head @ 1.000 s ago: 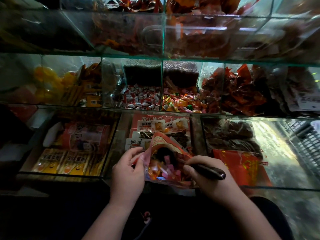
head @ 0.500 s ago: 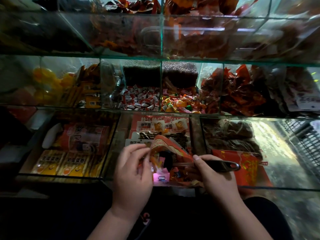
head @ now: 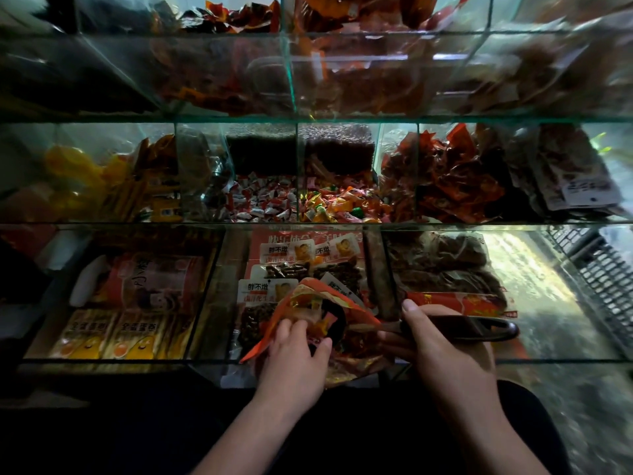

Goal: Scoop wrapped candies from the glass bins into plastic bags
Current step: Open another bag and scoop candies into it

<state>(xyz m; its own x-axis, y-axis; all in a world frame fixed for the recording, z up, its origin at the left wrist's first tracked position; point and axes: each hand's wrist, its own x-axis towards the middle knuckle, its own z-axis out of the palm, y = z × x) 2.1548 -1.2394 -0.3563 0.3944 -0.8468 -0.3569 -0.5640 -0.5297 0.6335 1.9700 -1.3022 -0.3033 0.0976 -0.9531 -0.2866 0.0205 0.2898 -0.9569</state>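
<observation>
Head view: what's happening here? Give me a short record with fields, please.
Place: tiered glass bins of wrapped snacks
Left hand: holds the bag open at its mouth
Right hand: grips the scoop by its handle
Scoop bowl: dark, inside the bag's mouth
Bag: red-orange, wrappers showing inside
Middle tier: red-white candies in one bin, mixed candies in the next bin to the right

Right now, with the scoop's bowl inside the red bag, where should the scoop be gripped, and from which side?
By the long dark scoop handle, from the right: it juts rightward out of the red bag, roughly level, its bowl hidden inside. The right hand grips it there.
</observation>
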